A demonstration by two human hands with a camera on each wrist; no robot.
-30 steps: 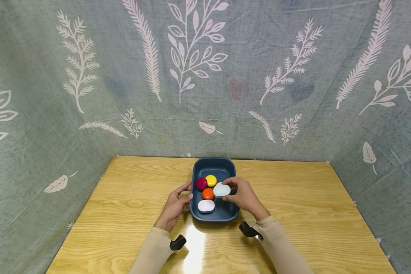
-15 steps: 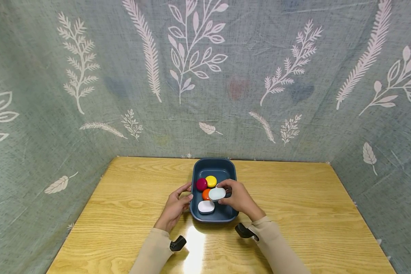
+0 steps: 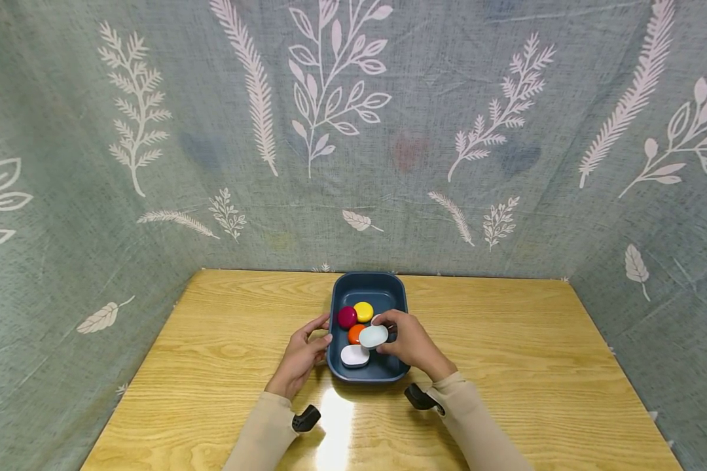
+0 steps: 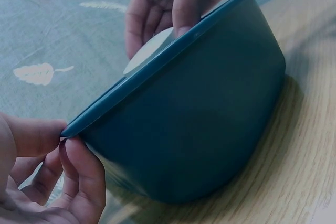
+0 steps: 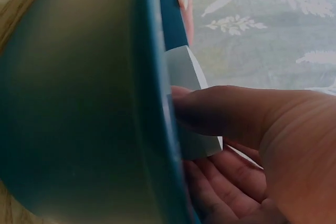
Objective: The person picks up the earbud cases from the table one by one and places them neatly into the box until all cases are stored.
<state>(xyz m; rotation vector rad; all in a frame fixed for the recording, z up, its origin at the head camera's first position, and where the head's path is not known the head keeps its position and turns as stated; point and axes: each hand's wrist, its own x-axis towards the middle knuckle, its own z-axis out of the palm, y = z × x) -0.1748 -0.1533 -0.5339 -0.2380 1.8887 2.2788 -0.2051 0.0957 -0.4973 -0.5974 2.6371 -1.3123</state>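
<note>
A pale oval block [image 3: 374, 337] is held between the thumb and fingers of my right hand [image 3: 412, 341], inside the dark blue tub [image 3: 368, 296]. It partly covers an orange round piece [image 3: 355, 333]. Just in front lies a white oval piece [image 3: 355, 355] with a dark side. A maroon round piece [image 3: 347, 317] and a yellow one [image 3: 363, 311] touch farther back. My left hand [image 3: 297, 358] pinches the tub's left rim, as the left wrist view shows. In the right wrist view, the thumb presses the flank of the pale block [image 5: 197, 142]; the tub wall hides its lower part.
The tub stands on a wooden table [image 3: 241, 314]. A grey-green leaf-patterned cloth [image 3: 353, 183] rises behind the table and along both sides. Black devices [image 3: 306, 417] sit at both sleeved wrists.
My right hand has moved a little left and toward me with the pale oval block, which now overlaps the orange piece. My left hand stays on the rim.
</note>
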